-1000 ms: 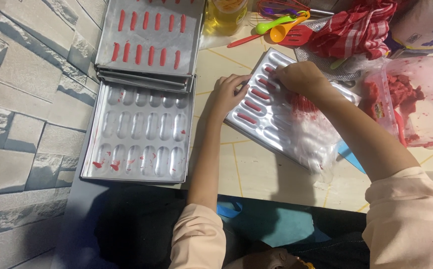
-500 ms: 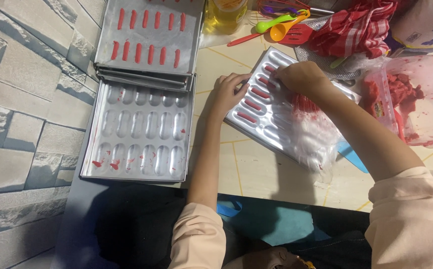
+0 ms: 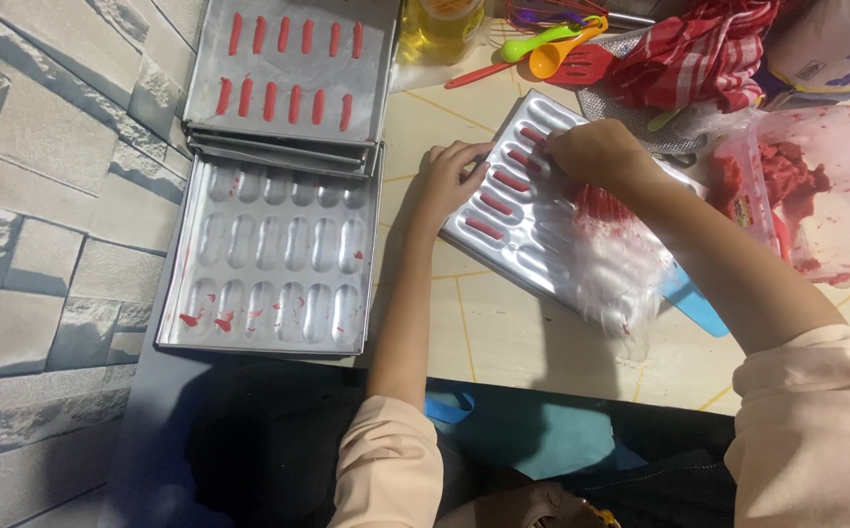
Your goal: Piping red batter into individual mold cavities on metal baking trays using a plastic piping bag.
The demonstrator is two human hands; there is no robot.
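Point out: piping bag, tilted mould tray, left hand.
piping bag (image 3: 613,264), head view, clear plastic body below the fist
tilted mould tray (image 3: 492,217), head view, a piped cavity row
left hand (image 3: 447,176), head view, back of hand
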